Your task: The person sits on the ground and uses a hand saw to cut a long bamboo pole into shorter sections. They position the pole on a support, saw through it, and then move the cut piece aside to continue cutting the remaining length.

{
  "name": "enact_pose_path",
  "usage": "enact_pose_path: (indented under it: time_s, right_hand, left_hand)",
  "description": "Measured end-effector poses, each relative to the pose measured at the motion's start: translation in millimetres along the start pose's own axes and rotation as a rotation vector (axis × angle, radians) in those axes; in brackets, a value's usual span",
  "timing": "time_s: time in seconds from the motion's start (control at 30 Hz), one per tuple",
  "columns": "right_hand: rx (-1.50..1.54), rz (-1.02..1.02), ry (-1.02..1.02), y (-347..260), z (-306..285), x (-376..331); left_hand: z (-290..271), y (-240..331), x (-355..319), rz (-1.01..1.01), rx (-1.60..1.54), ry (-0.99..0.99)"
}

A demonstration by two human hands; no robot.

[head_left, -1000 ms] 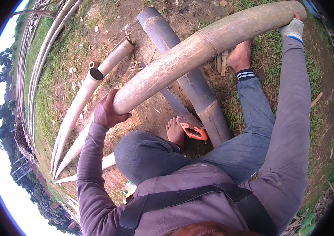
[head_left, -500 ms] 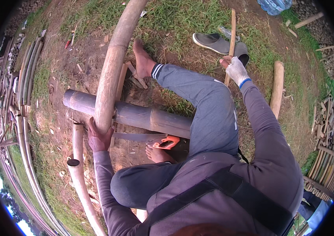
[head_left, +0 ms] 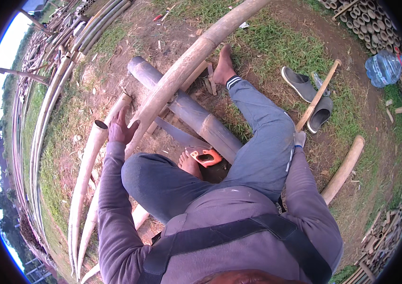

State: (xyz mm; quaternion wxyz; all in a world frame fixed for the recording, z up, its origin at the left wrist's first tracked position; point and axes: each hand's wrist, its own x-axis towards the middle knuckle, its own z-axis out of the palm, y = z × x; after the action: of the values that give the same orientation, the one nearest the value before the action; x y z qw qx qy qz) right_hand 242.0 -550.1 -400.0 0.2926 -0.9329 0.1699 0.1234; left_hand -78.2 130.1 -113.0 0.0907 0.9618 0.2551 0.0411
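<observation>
My left hand (head_left: 122, 127) has its fingers spread, between a hollow cut bamboo pole (head_left: 89, 158) and a long pale bamboo pole (head_left: 182, 68). Its thumb is close to the long pole; whether it touches cannot be told. That pole lies across a thick dark bamboo log (head_left: 196, 117). On the right, my gloved right hand (head_left: 300, 138) is closed at the lower end of a bamboo stick (head_left: 321, 97) pointing up and away; my knee partly hides the hand. A saw with an orange handle (head_left: 205, 157) rests beside the log, near my bare foot (head_left: 190, 164).
Grey slip-on shoes (head_left: 298, 84) lie beyond the stick. A clear blue water jug (head_left: 383, 68) stands at the far right, near stacked bamboo (head_left: 366, 21). A short bamboo piece (head_left: 345, 169) lies right of my arm. Long poles (head_left: 44, 123) run along the left.
My view has turned, shifting the scene. My left hand has come off the long pole's near end, its fingers spreading leftward. My right hand has drawn back toward my knee with the stick.
</observation>
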Motion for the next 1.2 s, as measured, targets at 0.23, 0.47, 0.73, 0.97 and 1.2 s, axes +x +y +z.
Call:
enact_pose_path:
  time_s: [0.23,0.47,0.73,0.97,1.2]
  right_hand:
    - [0.872,-0.144,-0.004,-66.2,-87.2,48.5]
    - [0.973,-0.465,-0.367,-305.7,-121.1,-86.5]
    - [1.319,-0.374,-0.59,-433.8,13.9,-220.1]
    - [1.579,-0.146,-0.632,-437.2,39.5,-216.1]
    - [1.576,-0.104,-0.665,-444.1,58.5,-198.2]
  left_hand:
    - [-16.5,-21.2,-45.5,-0.071,-0.157,-0.058]
    - [-77.3,122.2,33.9,0.304,-0.282,-0.382]
    - [19.1,232.7,40.1,0.197,-0.776,-0.354]
    - [33.0,231.6,44.2,0.145,-0.63,-0.173]
    - [43.1,225.8,58.1,0.187,-0.635,-0.118]
